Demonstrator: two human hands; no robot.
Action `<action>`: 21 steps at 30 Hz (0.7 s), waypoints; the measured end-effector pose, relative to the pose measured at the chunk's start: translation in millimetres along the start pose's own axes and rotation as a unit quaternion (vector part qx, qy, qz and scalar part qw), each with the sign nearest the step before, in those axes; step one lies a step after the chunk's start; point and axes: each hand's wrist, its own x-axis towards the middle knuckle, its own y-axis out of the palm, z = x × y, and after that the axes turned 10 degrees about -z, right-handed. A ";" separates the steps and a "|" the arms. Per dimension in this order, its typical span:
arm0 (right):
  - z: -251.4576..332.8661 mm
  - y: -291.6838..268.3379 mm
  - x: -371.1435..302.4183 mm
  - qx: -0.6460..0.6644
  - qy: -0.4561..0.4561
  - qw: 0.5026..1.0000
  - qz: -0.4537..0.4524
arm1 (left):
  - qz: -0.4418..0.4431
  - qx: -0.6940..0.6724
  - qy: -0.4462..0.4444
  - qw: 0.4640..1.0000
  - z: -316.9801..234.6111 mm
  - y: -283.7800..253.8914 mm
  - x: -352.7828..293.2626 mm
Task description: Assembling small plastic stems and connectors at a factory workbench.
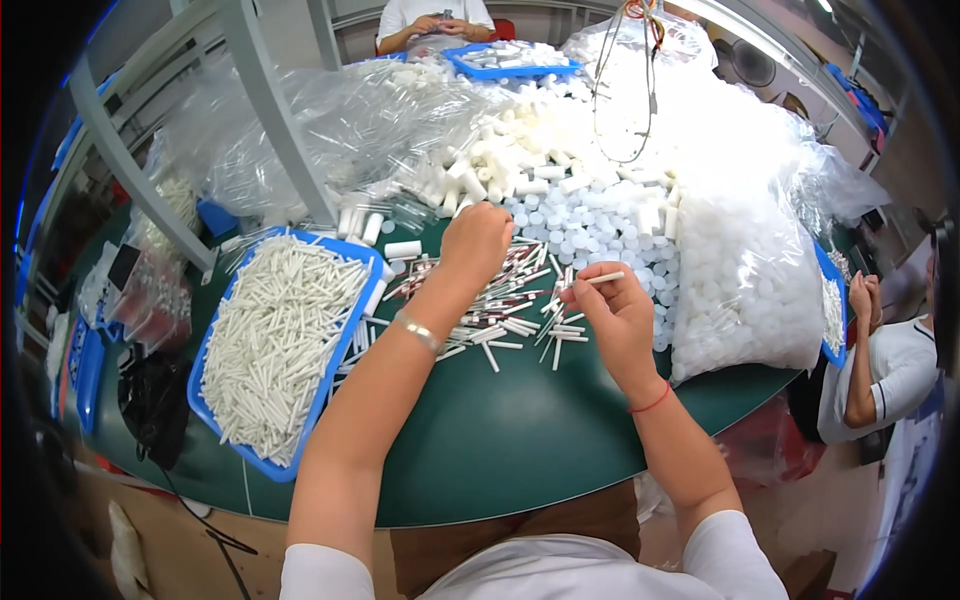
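My right hand [618, 318] pinches a thin white stick [600, 278] between thumb and fingers, above the table's middle. My left hand [476, 243] reaches forward to the near edge of a heap of thick white cylinders [525, 160]. Its fingers are curled, and what they grip, if anything, is hidden. Below and between the hands lies a loose pile of thin white sticks with dark red parts [500, 300]. Translucent round caps [590, 222] spread just beyond my hands.
At left a blue tray [338, 372] holds many white sticks. A large clear bag of caps [745, 310] stands at right. Clear plastic bags [340, 120] and a grey metal post [275, 110] rise behind the tray. Wires [650, 90] hang overhead. Other people sit across and at right.
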 end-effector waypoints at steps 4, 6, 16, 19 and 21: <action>-1.7 0.0 3.8 0.026 0.043 0.999 -0.016 | 0.057 0.051 0.022 0.997 10.0 40.2 19.7; -4.6 1.3 3.2 0.040 0.037 0.998 -0.015 | 0.089 0.083 0.029 0.992 12.8 49.4 26.7; 2.2 -3.7 6.3 0.096 0.072 0.993 -0.001 | 0.079 -0.338 -0.227 0.910 -38.6 -43.6 -38.5; -2.3 0.6 -1.1 0.087 0.063 0.993 0.038 | 0.111 -0.467 -0.308 0.822 -48.1 -67.6 -65.5; -2.6 3.0 -5.8 0.028 0.058 0.996 0.066 | 0.103 -0.498 -0.330 0.795 -52.7 -79.7 -77.0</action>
